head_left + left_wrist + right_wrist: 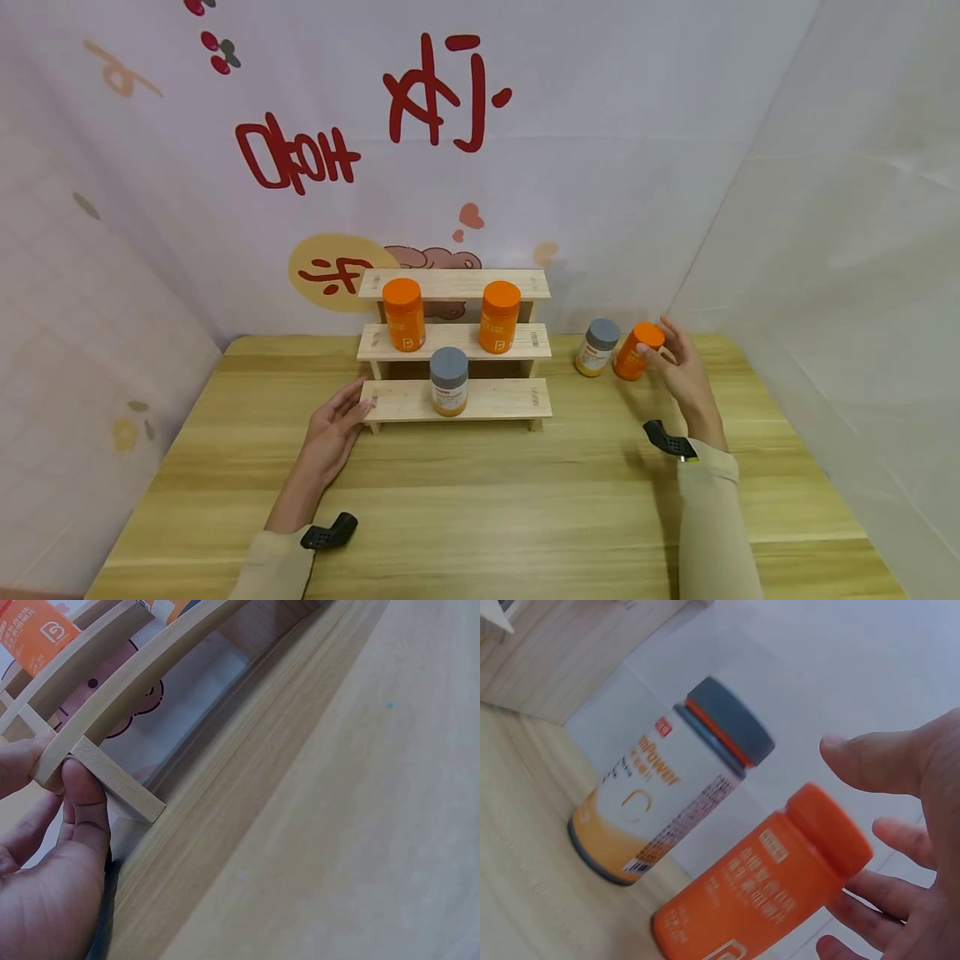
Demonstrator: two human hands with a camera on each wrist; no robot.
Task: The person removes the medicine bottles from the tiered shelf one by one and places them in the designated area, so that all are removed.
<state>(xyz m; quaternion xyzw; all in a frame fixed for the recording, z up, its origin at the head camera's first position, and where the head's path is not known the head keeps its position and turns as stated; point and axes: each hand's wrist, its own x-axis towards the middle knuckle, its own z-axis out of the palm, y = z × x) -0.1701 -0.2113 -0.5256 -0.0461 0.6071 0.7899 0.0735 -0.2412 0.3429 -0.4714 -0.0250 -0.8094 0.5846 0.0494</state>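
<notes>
My left hand (335, 431) pinches the left end of the lowest step of a three-tier wooden shelf (397, 400). In the left wrist view, thumb and fingers lie on either side of that plank end. On the right, my right hand (684, 379) is beside an orange bottle (769, 889) with an orange cap. Its thumb stands apart from the cap, and the other fingers extend behind the bottle; whether they touch it I cannot tell. Just left of this bottle stands a white-and-yellow bottle (652, 787) with a grey cap.
Two orange bottles, one on the left (405, 321) and one on the right (498, 321), stand on the middle step. A grey-capped bottle (449, 383) stands on the lowest step. Behind the wooden table (480, 517) hangs a printed white backdrop (622, 167).
</notes>
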